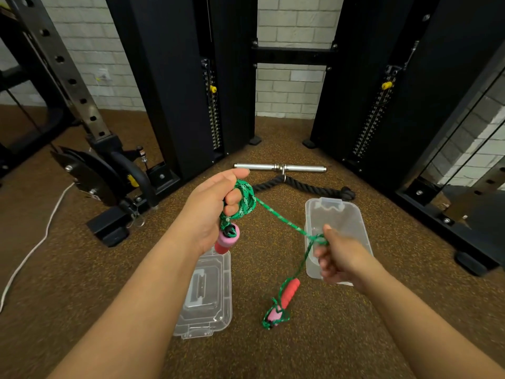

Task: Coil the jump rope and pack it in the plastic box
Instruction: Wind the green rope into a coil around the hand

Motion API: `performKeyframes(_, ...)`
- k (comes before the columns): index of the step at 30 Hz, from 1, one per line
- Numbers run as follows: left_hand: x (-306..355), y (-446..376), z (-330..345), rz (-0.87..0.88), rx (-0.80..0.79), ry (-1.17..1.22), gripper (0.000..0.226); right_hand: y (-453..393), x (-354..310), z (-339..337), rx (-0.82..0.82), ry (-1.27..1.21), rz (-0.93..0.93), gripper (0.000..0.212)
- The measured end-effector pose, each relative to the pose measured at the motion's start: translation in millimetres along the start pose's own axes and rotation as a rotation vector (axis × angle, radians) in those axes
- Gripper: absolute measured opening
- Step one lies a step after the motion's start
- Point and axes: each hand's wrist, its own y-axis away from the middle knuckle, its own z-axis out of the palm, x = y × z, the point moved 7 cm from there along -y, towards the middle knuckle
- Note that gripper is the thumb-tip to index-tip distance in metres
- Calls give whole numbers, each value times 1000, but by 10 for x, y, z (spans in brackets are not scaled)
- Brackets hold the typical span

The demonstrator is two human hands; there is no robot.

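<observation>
A green jump rope [278, 216] runs between my hands. My left hand [216, 203] grips several coils of it wound round the fingers, and one pink-and-red handle [226, 239] hangs below that hand. My right hand [338, 255] pinches the rope further along, over the box. From there the rope drops to the second red handle [287, 296], which lies on the floor with loose rope around it. The clear plastic box [352, 214] stands open on the floor behind my right hand. Its clear lid [205, 296] lies under my left forearm.
A steel bar attachment [278, 168] and a black triceps rope [306, 186] lie on the brown rubber floor ahead. Black cable-machine towers [177, 91] stand left and right. A white cord [35, 242] trails at the left.
</observation>
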Motion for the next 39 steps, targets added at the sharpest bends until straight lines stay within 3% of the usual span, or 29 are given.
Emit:
performKeyframes(2,-12,4,30,-25,-50,-4,25,73,-119,-35,130,510,-159,64)
performKeyframes(3,-32,12,57,-50,-88,-17,25,139,-252,-16,205,613,-314,55)
performKeyframes(5,-97,46,159,-100,-178,-74,25,315,-487,127,155,440,-576,38)
performKeyframes(7,-169,97,294,-123,-266,-121,25,480,-668,339,-20,225,-769,43)
performKeyframes(9,-210,143,413,-134,-335,-127,26,576,-729,543,-205,93,-833,46)
performKeyframes(12,-213,154,436,-145,-334,-122,26,543,-661,628,-297,-6,-763,31)
performKeyframes(15,-176,117,368,-131,-267,-39,25,432,-556,527,-172,-2,-684,23)
performKeyframes(17,-170,77,313,-130,-185,38,24,425,-532,484,-38,202,-717,23)
performKeyframes(19,-202,46,271,-146,-102,103,24,525,-538,607,21,564,-817,26)
performKeyframes(21,-242,41,260,-172,-43,122,27,678,-530,782,8,768,-904,30)
performKeyframes(23,-271,39,236,-170,14,18,30,801,-542,892,-36,813,-972,31)
performKeyframes(27,-260,47,247,-49,-8,-444,47,965,-729,854,-93,656,-1072,23)
performKeyframes(32,-321,147,369,-82,-157,-592,43,868,-908,491,-105,211,-905,24)
performKeyframes(35,-382,176,447,-175,-283,-448,39,739,-891,332,-122,55,-788,27)
performKeyframes(39,-376,215,537,-197,-426,-309,43,531,-799,140,-3,-41,-628,38)
